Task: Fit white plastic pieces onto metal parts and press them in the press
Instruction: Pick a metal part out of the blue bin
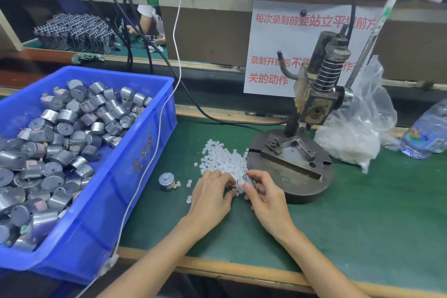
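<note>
Metal part [243, 180] in right hand [266, 198], left hand [212, 193] on white pieces [222, 159]

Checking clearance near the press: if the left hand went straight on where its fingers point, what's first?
Likely the pile of white plastic pieces, right at the left hand; the press base lies beyond.

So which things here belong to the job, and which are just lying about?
Job: white plastic pieces, metal part held by the right hand, blue bin of metal parts, press.
Lying about: water bottle, paper notice, cables.
</note>
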